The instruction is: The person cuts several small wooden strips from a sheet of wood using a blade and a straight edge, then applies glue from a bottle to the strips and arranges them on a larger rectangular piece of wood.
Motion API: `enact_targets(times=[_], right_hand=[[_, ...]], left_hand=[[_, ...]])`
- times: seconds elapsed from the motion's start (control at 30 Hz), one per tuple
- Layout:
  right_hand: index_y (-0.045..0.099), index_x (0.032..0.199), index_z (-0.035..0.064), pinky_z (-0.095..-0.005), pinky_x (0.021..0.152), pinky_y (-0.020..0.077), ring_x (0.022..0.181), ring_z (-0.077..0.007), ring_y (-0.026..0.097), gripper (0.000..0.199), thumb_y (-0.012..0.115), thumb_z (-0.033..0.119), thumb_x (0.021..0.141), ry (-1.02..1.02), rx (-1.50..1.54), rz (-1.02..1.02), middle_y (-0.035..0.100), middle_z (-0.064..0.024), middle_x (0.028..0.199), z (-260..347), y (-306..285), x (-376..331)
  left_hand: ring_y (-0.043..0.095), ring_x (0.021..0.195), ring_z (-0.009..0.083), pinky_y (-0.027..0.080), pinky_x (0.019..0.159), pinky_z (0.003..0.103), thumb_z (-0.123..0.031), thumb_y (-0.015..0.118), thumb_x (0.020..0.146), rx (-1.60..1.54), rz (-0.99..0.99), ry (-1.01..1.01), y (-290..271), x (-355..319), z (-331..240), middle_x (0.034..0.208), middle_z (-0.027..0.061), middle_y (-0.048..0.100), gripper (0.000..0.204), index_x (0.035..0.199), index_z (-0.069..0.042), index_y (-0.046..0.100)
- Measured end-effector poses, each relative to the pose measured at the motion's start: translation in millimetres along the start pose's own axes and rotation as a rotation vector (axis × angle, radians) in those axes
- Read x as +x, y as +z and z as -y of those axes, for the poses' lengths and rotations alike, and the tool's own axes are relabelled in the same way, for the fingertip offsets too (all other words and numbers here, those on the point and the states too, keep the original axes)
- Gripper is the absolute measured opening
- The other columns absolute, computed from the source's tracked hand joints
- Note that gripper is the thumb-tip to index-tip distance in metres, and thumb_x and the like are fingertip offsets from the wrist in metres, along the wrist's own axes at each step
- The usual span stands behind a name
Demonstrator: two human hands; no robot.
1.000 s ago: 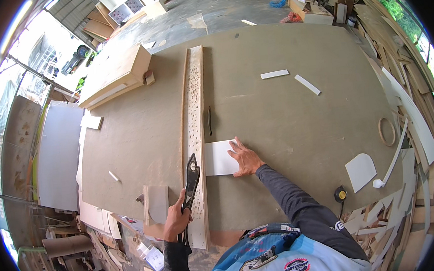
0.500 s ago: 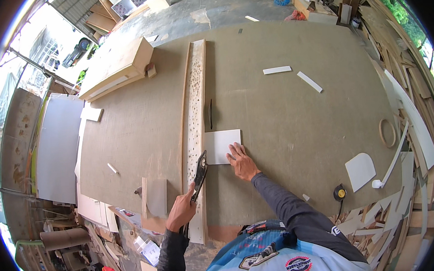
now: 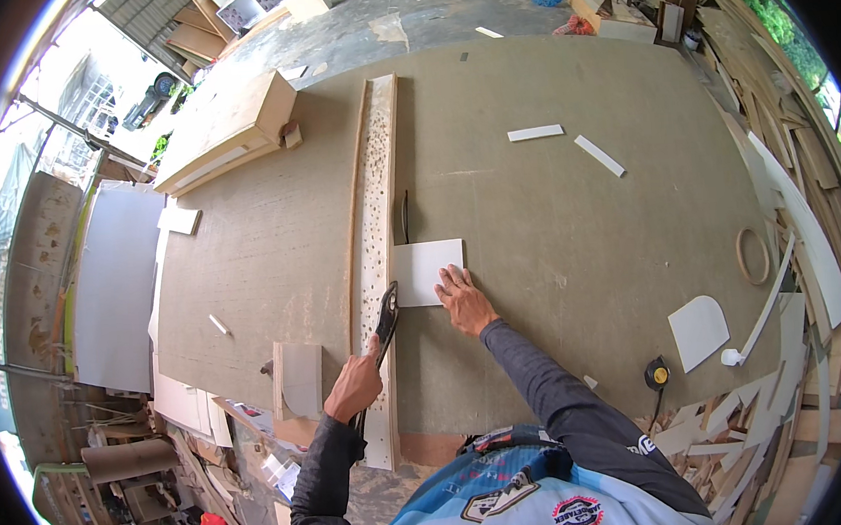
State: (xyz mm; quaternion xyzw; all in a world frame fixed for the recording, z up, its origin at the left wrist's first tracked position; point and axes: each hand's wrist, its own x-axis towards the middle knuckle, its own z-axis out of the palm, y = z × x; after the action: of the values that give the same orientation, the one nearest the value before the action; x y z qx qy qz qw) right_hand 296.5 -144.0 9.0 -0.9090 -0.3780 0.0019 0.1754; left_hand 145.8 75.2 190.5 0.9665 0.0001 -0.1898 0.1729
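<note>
White square panel [image 3: 428, 272] lies flat on the workbench [image 3: 572, 215], butted to the perforated strip [image 3: 377, 236]; right hand [image 3: 463, 300], fingers spread, has shifted down its lower edge; left hand [image 3: 354, 388] grips the black tool [image 3: 383, 324], now raised toward the panel's corner.

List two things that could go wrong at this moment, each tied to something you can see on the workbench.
1. The right hand presses the white panel with fingers close to the black tool in the left hand; a slip might catch them.
2. The panel lies loose against the long perforated strip, held by hand only, so it may shift.
</note>
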Motion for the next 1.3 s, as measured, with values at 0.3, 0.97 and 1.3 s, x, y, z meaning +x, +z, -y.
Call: enact_targets(times=[0.3,0.97,1.3], right_hand=[[0.059,0.138,0.0022,-0.0534,0.123,0.0268,0.150,-0.0392,0.033,0.047,0.053,0.017,0.094,-0.012,-0.033,-0.040,0.044,-0.0219,0.156,-10,3,13],[0.061,0.137,0.0055,-0.0512,0.123,0.0288,0.149,-0.0354,0.035,0.047,0.057,0.015,0.092,0.019,-0.067,0.004,0.045,-0.0190,0.156,-49,-14,66],[0.060,0.140,0.0056,-0.0497,0.124,0.0274,0.150,-0.0369,0.033,0.048,0.053,0.015,0.094,0.025,-0.078,0.044,0.042,-0.0207,0.158,-75,-23,100]], left_hand=[[0.061,0.096,0.0457,0.048,0.091,0.051,0.006,0.044,0.077,0.022,0.073,-0.049,-18,23,-9,0.095,0.0314,0.066,0.076,0.151,0.012,0.033],[0.060,0.098,0.0477,0.048,0.089,0.052,0.005,0.046,0.073,0.035,0.086,-0.018,-46,93,-6,0.090,0.0310,0.065,0.073,0.145,0.019,0.037],[0.068,0.074,0.0413,0.056,0.071,0.046,0.003,0.050,0.075,0.045,-0.031,0.043,-52,136,5,0.081,0.0304,0.064,0.070,0.145,0.010,0.046]])
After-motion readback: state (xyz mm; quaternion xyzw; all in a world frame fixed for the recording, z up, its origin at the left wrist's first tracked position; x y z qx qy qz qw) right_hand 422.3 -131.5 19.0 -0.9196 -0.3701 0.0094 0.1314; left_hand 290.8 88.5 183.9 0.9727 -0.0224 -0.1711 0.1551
